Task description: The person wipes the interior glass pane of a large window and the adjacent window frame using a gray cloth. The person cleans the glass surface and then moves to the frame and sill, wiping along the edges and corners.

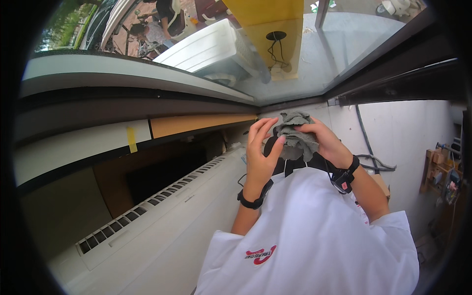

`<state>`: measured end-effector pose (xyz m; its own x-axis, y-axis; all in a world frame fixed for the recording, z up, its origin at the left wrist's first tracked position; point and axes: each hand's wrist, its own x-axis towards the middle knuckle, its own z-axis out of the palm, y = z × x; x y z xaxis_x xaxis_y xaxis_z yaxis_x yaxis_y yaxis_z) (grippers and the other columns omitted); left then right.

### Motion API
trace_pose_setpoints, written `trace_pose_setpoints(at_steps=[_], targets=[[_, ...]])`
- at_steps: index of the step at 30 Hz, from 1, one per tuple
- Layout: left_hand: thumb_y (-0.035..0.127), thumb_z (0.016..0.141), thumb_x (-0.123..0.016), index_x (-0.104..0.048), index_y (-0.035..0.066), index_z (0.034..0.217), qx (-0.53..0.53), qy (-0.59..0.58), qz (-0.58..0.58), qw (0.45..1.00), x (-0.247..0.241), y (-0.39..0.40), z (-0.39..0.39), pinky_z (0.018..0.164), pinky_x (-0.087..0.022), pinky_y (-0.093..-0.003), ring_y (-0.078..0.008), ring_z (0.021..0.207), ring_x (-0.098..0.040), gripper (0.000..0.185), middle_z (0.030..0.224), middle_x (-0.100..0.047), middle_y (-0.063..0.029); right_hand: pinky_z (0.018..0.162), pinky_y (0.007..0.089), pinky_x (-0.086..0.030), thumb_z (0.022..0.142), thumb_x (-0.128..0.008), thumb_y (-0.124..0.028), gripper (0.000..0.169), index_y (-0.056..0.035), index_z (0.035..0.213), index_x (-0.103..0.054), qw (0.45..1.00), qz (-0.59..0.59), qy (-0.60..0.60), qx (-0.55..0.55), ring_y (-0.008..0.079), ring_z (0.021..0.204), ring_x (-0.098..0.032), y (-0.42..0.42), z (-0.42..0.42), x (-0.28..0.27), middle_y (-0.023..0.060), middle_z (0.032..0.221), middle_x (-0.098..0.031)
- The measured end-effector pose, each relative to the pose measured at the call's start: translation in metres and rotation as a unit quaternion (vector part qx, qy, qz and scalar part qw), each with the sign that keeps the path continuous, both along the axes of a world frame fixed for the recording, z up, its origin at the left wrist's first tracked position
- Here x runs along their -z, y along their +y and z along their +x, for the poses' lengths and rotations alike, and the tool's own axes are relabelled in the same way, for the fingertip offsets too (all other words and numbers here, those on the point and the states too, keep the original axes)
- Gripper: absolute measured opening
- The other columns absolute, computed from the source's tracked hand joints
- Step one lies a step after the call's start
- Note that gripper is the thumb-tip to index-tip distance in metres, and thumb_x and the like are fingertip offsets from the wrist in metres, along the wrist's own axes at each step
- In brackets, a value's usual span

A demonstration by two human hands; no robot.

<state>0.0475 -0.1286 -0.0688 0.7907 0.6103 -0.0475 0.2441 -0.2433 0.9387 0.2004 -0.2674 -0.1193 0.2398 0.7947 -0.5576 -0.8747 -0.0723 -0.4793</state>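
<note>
A crumpled grey cloth [297,134] is bunched up in front of my chest, below the window corner. My right hand [328,142] grips it from the right, thumb pressed over its folds. On the other side, my left hand [260,151] has its fingers spread and holds nothing. Its thumb tip is right by the cloth's left edge; whether it touches I cannot tell. Black straps with small devices circle both wrists. Glass window panes [239,88] in dark frames rise just beyond the hands.
A long white air-conditioner-like unit [166,221] with a row of vents runs along my left. Yellow tape [131,140] sticks to the ledge above it. At right, a dark hose [363,129] lies by a pale surface, with a cluttered wooden shelf [438,166] farther off. People are visible outside.
</note>
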Motion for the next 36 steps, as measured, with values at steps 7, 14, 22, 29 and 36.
trace_pose_setpoints(at_steps=[7,14,22,29,36], targets=[[0.022,0.101,-0.062,-0.065,0.003,0.132,-0.248,-0.052,-0.238,0.938,0.053,0.039,-0.032,0.099,-0.050,-0.0350,-0.0214,0.120,-0.061,0.036,0.132,-0.062,-0.0085,0.090,0.0357,-0.058,0.092,-0.061,-0.003,0.044,0.0021,0.135,-0.053,0.986,-0.137,-0.085,0.033,0.0231,0.107,-0.069,-0.022,0.013,0.099,0.0134,0.119,-0.069],[0.026,0.102,-0.055,-0.061,0.005,0.131,-0.426,-0.163,-0.266,0.849,0.097,0.089,-0.075,0.100,-0.048,-0.0356,-0.0196,0.114,-0.060,0.036,0.125,-0.064,-0.0075,0.083,0.0344,-0.055,0.085,-0.068,-0.004,0.048,-0.0067,0.128,-0.049,0.950,-0.186,-0.250,0.009,0.0233,0.101,-0.067,-0.013,0.001,0.154,0.0132,0.109,-0.067],[0.021,0.104,-0.053,-0.062,0.004,0.124,-0.450,-0.169,-0.196,0.855,0.119,0.096,-0.095,0.094,-0.049,-0.0345,-0.0200,0.108,-0.062,0.028,0.121,-0.065,-0.0087,0.087,0.0330,-0.053,0.083,-0.074,-0.011,0.036,-0.0047,0.117,-0.066,0.930,-0.145,-0.330,-0.068,0.0185,0.099,-0.067,0.064,-0.035,0.210,0.0094,0.107,-0.071],[0.018,0.103,-0.055,-0.062,0.004,0.126,-0.443,-0.128,-0.225,0.858,0.172,0.092,-0.126,0.094,-0.050,-0.0343,-0.0206,0.108,-0.063,0.028,0.121,-0.065,-0.0089,0.097,0.0338,-0.049,0.086,-0.076,-0.015,0.039,-0.0052,0.122,-0.067,0.914,-0.114,-0.389,-0.013,0.0245,0.115,-0.063,0.150,-0.050,0.258,0.0125,0.125,-0.065],[0.018,0.102,-0.056,-0.063,0.004,0.124,-0.487,-0.149,-0.171,0.844,0.261,0.116,-0.122,0.092,-0.050,-0.0328,-0.0192,0.106,-0.064,0.026,0.117,-0.067,-0.0086,0.106,0.0400,-0.047,0.085,-0.067,-0.004,0.044,-0.0071,0.129,-0.065,0.829,0.083,-0.553,0.018,0.0360,0.126,-0.059,0.241,-0.085,0.309,0.0152,0.135,-0.060]])
